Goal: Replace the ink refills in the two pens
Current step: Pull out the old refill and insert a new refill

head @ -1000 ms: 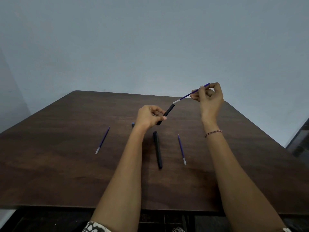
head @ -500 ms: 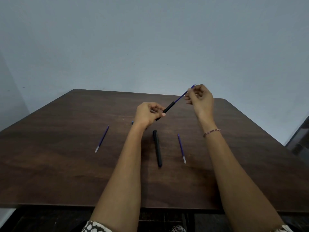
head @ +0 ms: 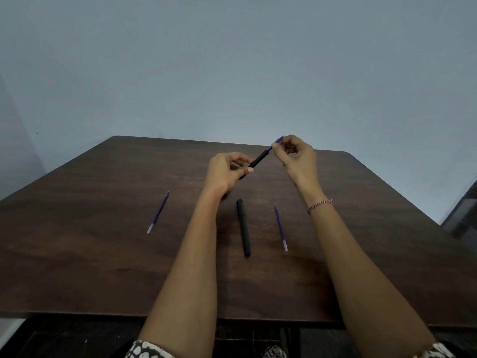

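Observation:
My left hand (head: 227, 173) grips a black pen barrel (head: 258, 159) above the far middle of the table, tilted up to the right. My right hand (head: 296, 156) pinches the tip end of a blue refill (head: 277, 140); only a short blue stub shows between barrel and fingers, the rest is inside the barrel. A second black pen (head: 243, 226) lies flat on the table between my forearms. One loose blue refill (head: 281, 227) lies to its right, another blue refill (head: 157, 212) far to the left.
The dark wooden table (head: 103, 254) runs to a pale blue wall behind. Its near edge crosses under my forearms. A dark object (head: 462, 215) stands off the table's right edge.
My right hand has moved down-left toward the left hand, pushing the blue refill into the black barrel; the long exposed stretch with its clear end has gone inside.

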`<state>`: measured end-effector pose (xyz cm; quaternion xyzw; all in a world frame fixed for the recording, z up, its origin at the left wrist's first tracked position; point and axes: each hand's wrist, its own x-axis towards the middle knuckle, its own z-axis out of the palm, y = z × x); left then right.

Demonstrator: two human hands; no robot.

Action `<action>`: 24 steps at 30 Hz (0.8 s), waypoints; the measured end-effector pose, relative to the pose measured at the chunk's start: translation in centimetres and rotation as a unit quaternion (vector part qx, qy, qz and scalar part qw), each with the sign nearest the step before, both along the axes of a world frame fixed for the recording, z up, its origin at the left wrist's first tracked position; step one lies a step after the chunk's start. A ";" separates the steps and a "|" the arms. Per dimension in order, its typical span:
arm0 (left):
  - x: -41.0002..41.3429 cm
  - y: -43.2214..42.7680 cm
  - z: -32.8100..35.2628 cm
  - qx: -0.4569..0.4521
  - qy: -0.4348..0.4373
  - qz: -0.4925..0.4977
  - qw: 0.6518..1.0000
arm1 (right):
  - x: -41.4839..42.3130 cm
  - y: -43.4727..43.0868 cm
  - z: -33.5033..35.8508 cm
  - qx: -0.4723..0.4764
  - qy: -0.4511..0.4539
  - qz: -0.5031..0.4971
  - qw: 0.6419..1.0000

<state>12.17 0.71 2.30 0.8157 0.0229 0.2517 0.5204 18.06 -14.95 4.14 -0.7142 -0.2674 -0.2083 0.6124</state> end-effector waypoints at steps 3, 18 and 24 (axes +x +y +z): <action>0.0 0.4 -0.1 -0.007 -0.006 0.015 1.000 | 0.0 0.4 -0.3 -0.012 0.005 -0.001 1.000; -1.0 4.0 -0.4 -0.138 -0.031 0.202 0.969 | -1.4 7.5 -1.4 -0.394 -0.013 0.034 0.918; -1.0 4.1 -0.1 -0.207 -0.088 0.222 0.949 | -2.4 11.5 -2.0 -0.480 -0.009 -0.012 0.877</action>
